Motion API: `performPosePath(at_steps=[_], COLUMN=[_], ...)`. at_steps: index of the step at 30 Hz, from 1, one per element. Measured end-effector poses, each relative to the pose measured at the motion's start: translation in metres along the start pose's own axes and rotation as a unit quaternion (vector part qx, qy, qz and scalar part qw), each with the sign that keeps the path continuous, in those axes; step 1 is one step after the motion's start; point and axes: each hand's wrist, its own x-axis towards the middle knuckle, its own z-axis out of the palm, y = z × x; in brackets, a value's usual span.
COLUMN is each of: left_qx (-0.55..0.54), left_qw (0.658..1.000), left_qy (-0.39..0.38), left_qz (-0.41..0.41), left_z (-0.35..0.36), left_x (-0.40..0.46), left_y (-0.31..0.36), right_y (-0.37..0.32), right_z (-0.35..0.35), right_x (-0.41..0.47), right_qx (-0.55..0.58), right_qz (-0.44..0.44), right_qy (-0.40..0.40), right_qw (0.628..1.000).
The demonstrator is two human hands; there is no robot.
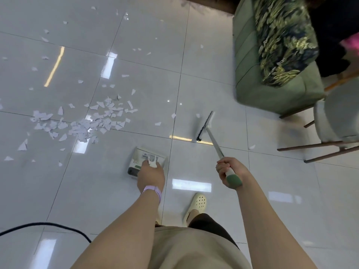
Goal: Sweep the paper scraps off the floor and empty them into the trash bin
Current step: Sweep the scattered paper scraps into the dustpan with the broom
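Two hands busy on my feed: left hand [151, 172] gripping the dustpan [146, 160] handle, right hand [228, 170] wrapped round the broom [211, 135], paper scraps [85, 121] piled off left.

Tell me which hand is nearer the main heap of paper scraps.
Left. The left hand holds the dustpan just right of the heap; the right hand grips the broom farther right.

Dustpan [144, 159] handle hidden under left hand [151, 175]; sofa [272, 74] and stool [338, 121] blurred, cut off at right.
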Motion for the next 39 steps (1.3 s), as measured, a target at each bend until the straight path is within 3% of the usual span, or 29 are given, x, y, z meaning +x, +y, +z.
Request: performPosePath(at_steps=[10,19,25,28,34,39], left_qx=[0.028,0.047,0.057,0.072,0.106,0.107], left_qw=[0.995,0.997,0.997,0.997,0.994,0.993], left_qy=[-0.016,-0.031,-0.014,0.007,0.032,0.042], left_qz=[0.091,0.057,0.040,0.032,0.015,0.010], left_z=[0.091,0.202,0.233,0.239,0.250,0.247], left_x=[0.013,0.022,0.055,0.056,0.049,0.052], left_y=[0.097,0.144,0.206,0.212,0.220,0.220], right_y=[-0.129,-0.259,-0.315,-0.328,-0.300,-0.278], right_z=[-0.094,-0.177,-0.204,-0.194,-0.120,-0.049], right_x=[0.005,0.029,0.069,0.091,0.119,0.116], right_qx=[-0.024,-0.073,-0.141,-0.218,-0.404,-0.484], right_qz=[-0.088,-0.061,-0.025,0.004,0.079,0.131], right_qy=[0.177,0.266,0.299,0.287,0.170,0.080], right_qw=[0.980,0.959,0.944,0.933,0.895,0.862])
